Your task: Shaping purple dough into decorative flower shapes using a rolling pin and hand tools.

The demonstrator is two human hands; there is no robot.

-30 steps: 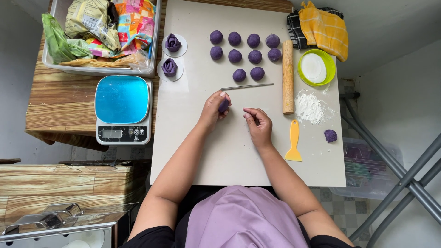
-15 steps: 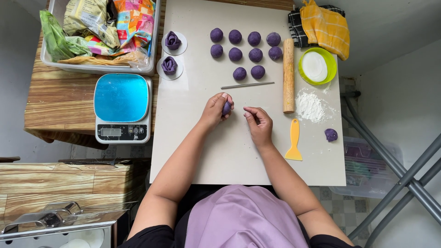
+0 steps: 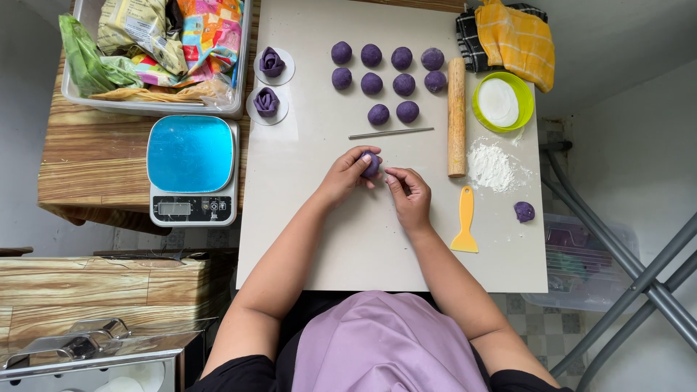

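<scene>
My left hand (image 3: 347,173) has its grip closed around a small purple dough ball (image 3: 372,165), fingertips wrapped over it just above the middle of the white tabletop (image 3: 305,218). My right hand (image 3: 409,192) sits just beside it, fingers curled loosely together, pinching nothing that I can see, its tips near the ball. The dough looks soft and light, easy to dent, so I judge it wants a gentle hold around its sides rather than a squeeze.

Farther off lie a thin metal rod (image 3: 390,133) and, beyond it, ten more purple balls (image 3: 387,72) in rows. To the right stand a wooden rolling pin (image 3: 456,116), a heap of flour (image 3: 490,163) and a yellow scraper (image 3: 465,231). To the far left sit two shaped purple dough roses (image 3: 269,80); a blue-topped scale (image 3: 191,168) stands off the left edge. Open room lies near me, well apart from everything.
</scene>
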